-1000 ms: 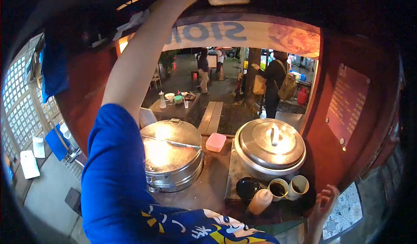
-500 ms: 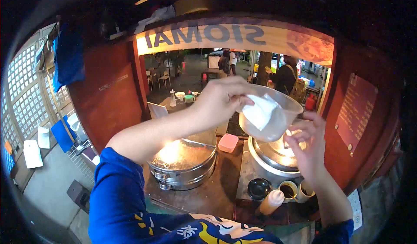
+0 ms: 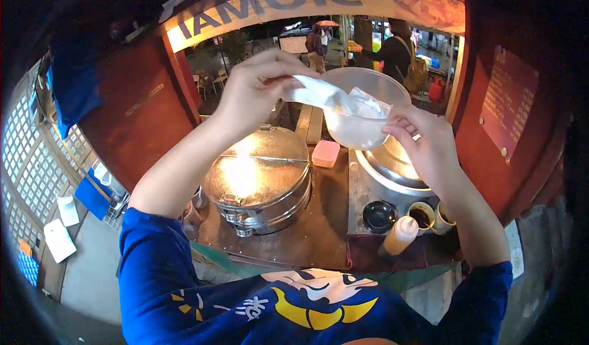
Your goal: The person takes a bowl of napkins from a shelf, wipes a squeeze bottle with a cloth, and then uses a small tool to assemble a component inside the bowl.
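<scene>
My left hand (image 3: 257, 90) pinches a thin white plastic bag (image 3: 334, 102) at its left end, raised above the counter. My right hand (image 3: 423, 142) holds a clear plastic bowl (image 3: 365, 108) by its right rim and also touches the bag, which drapes across and into the bowl. Both hands are at chest height over the steamers. Blue sleeves cover my arms.
A lidded metal steamer (image 3: 257, 182) stands left on the counter, a second steamer pot (image 3: 392, 173) right. A pink box (image 3: 325, 153), sauce cups (image 3: 423, 213), a dark bowl (image 3: 378, 215) and a squeeze bottle (image 3: 399, 236) lie nearby. People (image 3: 392, 53) stand outside beyond the opening.
My left hand came down from overhead with the bag and bowl. The right hand rose and took the bowl's rim, and the bag is now stretched between both hands.
</scene>
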The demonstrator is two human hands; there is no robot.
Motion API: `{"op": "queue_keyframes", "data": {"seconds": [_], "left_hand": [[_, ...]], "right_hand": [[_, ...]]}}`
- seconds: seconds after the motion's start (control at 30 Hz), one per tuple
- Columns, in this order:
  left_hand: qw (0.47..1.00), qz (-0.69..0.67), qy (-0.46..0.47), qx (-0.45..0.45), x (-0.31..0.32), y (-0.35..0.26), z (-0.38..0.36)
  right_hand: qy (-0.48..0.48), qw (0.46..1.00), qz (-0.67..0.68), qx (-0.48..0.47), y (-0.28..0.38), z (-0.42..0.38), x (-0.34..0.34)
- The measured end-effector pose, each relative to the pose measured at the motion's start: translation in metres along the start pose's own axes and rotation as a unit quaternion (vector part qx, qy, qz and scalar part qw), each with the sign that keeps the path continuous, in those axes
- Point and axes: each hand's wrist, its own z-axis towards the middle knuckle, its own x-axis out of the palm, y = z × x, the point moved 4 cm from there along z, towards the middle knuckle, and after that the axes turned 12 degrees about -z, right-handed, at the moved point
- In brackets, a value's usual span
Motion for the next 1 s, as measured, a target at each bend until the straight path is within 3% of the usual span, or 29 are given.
{"op": "queue_keyframes", "data": {"seconds": [0.13,0.17,0.27,0.33,0.4,0.53,0.67,0.77,0.9,0.93,1.0], "left_hand": [[1.000,0.023,-0.014,0.012,-0.014,0.004,-0.002],[0.999,-0.006,-0.010,-0.036,-0.016,0.005,-0.003],[0.996,-0.014,-0.061,-0.058,-0.020,0.004,-0.001],[0.997,0.028,-0.069,0.002,-0.026,0.001,0.003],[0.994,-0.046,-0.094,-0.034,-0.023,-0.006,0.005],[0.996,0.016,-0.079,0.033,-0.023,-0.005,0.011],[0.996,0.001,-0.074,0.044,-0.011,-0.007,0.013],[0.997,-0.031,-0.050,-0.059,-0.002,0.001,0.013],[0.999,0.006,-0.027,0.017,0.004,-0.002,0.018],[0.999,-0.027,-0.043,0.002,0.003,0.004,0.019],[0.994,-0.006,-0.065,0.089,-0.001,0.007,0.027]], "right_hand": [[-0.008,0.999,-0.028,-0.029,0.000,-0.007,0.002],[-0.008,0.999,-0.032,-0.035,0.001,-0.010,0.002],[-0.001,0.994,-0.085,-0.061,0.001,-0.021,0.000],[0.009,0.992,-0.100,-0.077,0.001,-0.029,-0.001],[0.013,0.990,-0.108,-0.093,0.002,-0.037,-0.004],[0.003,0.985,-0.113,-0.132,0.001,-0.049,-0.009],[0.001,0.980,-0.129,-0.153,0.001,-0.057,-0.012],[0.009,0.983,-0.111,-0.146,0.000,-0.057,-0.013],[0.045,0.989,-0.092,-0.106,-0.006,-0.063,-0.010],[0.059,0.989,-0.098,-0.098,-0.008,-0.068,-0.010],[0.087,0.987,-0.115,-0.073,-0.013,-0.062,-0.010]]}}
